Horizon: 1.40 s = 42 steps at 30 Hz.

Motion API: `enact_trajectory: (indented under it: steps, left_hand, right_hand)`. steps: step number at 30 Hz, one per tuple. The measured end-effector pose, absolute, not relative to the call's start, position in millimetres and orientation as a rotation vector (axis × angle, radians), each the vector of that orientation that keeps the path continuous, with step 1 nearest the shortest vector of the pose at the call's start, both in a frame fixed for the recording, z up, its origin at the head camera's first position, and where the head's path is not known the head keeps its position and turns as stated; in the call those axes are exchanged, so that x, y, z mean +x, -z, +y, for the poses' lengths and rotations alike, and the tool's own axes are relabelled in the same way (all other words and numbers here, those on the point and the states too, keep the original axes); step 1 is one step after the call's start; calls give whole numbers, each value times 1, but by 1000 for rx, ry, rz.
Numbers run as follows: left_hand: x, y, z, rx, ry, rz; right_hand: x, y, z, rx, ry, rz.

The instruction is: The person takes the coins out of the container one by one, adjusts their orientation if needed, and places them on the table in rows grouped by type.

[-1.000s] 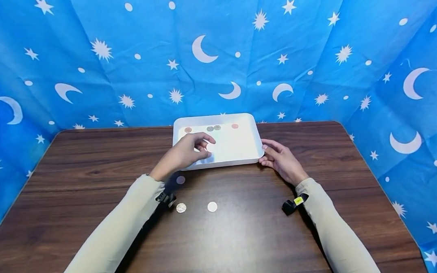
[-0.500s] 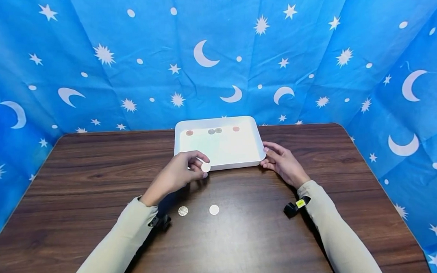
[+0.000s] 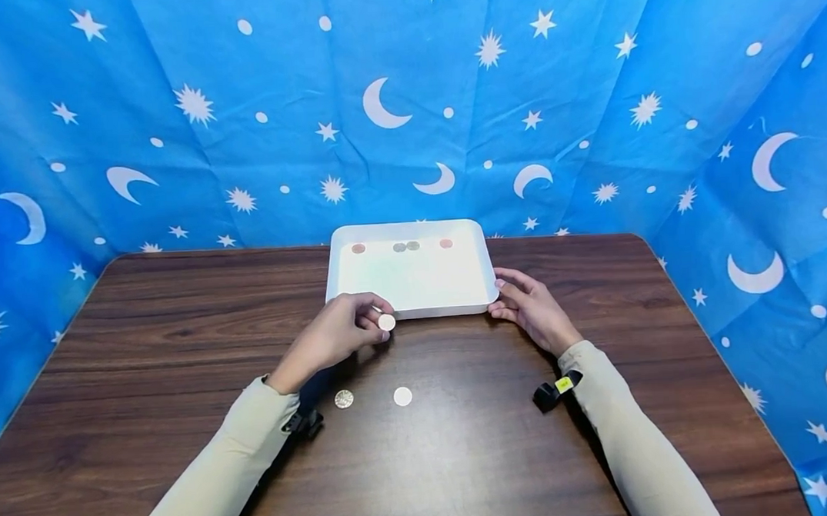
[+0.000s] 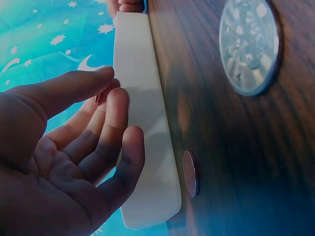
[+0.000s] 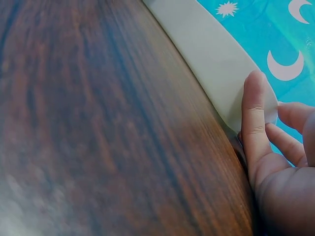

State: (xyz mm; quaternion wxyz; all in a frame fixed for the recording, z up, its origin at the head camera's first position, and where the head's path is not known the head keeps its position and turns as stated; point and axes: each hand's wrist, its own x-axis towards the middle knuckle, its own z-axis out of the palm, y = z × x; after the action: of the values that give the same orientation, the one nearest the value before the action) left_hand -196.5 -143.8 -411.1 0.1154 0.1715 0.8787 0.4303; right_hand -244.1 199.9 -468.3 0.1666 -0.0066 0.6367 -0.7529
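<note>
Pinching coin point(image 3: 387, 322) (colour hard to tell) in left hand point(image 3: 336, 331), just by front of white tray point(image 3: 443, 312); gripping tray corner with right hand point(image 3: 532, 308).

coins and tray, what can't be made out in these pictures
- Head: tray, near left corner hidden by left hand
- Head: held coin, face washed out by glare
- Head: tray coins, too small to read
- Head: the reddish coin seen in left wrist view, apparently hidden by left hand
- Left wrist: nearest coin, cut off by top edge
- Right wrist: right hand, cut off by right edge
</note>
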Motion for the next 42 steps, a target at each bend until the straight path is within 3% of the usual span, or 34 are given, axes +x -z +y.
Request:
enact_trajectory:
  steps: [10,25,42]
  left_hand:
    - [-192,416,-142,655,-1094,2615]
    - [-178,416,-129,494,-588,2910]
    - [-176,424,-125,497,-667,2940]
  right_hand:
    - [-248,466,200,-40,2142,1824]
    - [-250,467,197,-29,2156,1806]
    - [-246,471,199,-24,2152,1814]
